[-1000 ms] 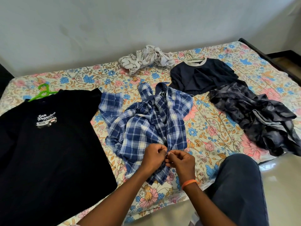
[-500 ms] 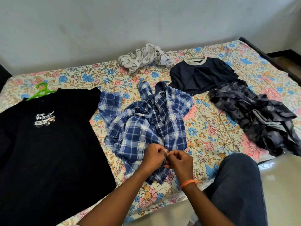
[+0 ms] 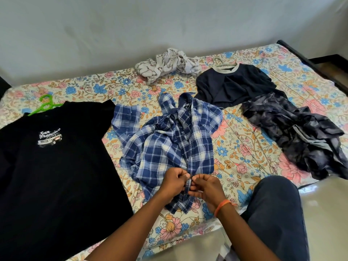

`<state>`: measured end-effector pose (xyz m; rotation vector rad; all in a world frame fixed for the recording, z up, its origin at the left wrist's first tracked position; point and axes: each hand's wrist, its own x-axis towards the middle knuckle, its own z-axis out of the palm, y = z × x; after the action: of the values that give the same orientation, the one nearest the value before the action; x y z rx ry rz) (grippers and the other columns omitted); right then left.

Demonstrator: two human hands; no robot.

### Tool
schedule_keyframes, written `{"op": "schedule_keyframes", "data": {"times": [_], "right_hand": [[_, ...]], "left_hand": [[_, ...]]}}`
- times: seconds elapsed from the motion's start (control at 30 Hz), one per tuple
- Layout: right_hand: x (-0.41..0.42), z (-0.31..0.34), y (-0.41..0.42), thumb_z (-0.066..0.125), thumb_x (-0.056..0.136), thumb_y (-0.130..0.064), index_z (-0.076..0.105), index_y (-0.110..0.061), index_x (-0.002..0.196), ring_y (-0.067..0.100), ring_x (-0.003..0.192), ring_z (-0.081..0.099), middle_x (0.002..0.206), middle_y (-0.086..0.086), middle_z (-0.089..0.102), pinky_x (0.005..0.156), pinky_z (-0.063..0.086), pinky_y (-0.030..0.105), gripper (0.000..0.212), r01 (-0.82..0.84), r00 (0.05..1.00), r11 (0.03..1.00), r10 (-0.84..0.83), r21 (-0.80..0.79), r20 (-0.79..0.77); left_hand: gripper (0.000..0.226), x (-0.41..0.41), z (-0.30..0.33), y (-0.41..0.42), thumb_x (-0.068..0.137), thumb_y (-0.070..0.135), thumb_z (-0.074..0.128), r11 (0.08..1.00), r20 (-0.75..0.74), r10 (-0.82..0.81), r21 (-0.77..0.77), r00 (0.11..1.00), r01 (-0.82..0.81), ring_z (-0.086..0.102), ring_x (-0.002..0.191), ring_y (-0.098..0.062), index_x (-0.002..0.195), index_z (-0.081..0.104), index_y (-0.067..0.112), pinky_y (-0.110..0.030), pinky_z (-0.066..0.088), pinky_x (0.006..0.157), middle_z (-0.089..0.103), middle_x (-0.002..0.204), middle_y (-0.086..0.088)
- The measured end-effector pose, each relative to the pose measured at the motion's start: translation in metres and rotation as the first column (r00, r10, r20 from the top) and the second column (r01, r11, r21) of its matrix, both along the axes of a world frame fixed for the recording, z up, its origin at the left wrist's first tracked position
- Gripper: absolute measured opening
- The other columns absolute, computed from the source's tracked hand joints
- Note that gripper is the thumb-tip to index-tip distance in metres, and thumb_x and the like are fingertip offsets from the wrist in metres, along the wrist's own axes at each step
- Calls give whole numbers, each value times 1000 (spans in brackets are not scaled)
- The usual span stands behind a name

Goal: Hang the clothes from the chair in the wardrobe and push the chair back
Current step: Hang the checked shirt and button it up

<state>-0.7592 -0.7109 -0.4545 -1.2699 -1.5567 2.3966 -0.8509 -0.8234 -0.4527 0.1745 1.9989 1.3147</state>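
A black T-shirt (image 3: 56,166) on a green hanger (image 3: 45,105) lies flat at the left of a floral bed (image 3: 243,147). At centre, the left hand (image 3: 174,182) and right hand (image 3: 206,187) pinch the front edge of a crumpled blue plaid shirt (image 3: 169,144). Farther right lie a navy top (image 3: 233,85) and dark patterned garment (image 3: 301,132).

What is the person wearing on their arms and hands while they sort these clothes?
Very little. Both forearms are bare as far as the view shows, with no sleeves, and neither the left hand nor the right hand has a glove or any ring I can make out. The only item is a thin orange band around the right wrist.
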Motion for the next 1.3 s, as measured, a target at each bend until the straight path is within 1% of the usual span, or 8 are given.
{"op": "schedule_keyframes", "data": {"times": [0.2,0.33,0.5,0.6,0.73,0.83,1.03,1.3], "right_hand": [[-12,4,9,60,91,-2,64,-7,84,22,58,61,73,13,65,59,59,39,9,85,993,849,-117,521,28],[-34,9,19,78,82,-26,62,-15,79,12,66,59,72,-2,62,61,53,25,20,-107,994,545,75,832,78],[-59,-1,25,75,79,-26,59,-20,80,15,66,58,72,-4,60,60,52,32,17,-393,918,356,108,848,381],[-59,-4,29,63,85,-18,61,-16,74,18,62,55,69,0,63,53,41,27,11,-392,917,350,77,851,391],[-51,-10,39,59,90,-6,71,-5,85,13,64,51,74,2,64,54,31,9,12,-259,965,436,76,862,251],[-48,-12,42,64,86,-5,72,-9,88,13,69,56,75,-4,62,60,38,8,9,-203,979,525,88,826,185],[-49,-16,43,75,82,-10,66,-21,76,14,68,62,71,-4,65,66,55,30,15,-106,994,697,57,709,93],[-51,-19,40,66,88,-8,69,-11,81,13,67,62,74,1,68,64,52,25,8,-72,997,740,51,668,50]], "left_hand": [[18,20,1,5,102,23,50,963,-355,-231,-216,906,161,50,67,-10,86,55,15,-25,41,60,56,79,3],[14,24,0,6,100,19,50,912,-653,-410,-315,637,263,53,81,-18,93,59,12,-30,47,69,57,91,0],[27,14,-16,8,85,28,45,878,-814,-467,-382,344,289,46,83,-18,85,67,13,-31,43,67,57,91,-1],[22,5,-18,9,85,33,47,849,-740,-523,-411,424,331,45,94,-15,88,63,18,-33,41,80,54,96,2],[12,-4,-11,20,99,21,48,998,-227,-44,-55,973,32,59,74,-11,108,57,19,-23,47,60,63,94,1],[18,-18,-19,29,100,6,44,948,111,316,-7,942,-318,64,68,-16,109,56,15,-26,48,54,68,98,-7],[14,-27,-14,42,99,1,51,954,357,266,34,896,-297,66,56,-12,104,62,9,-22,40,46,70,101,-10],[12,-27,-3,50,102,13,50,919,502,308,61,808,-388,66,58,-10,111,59,16,-20,41,46,73,92,-5]]}}
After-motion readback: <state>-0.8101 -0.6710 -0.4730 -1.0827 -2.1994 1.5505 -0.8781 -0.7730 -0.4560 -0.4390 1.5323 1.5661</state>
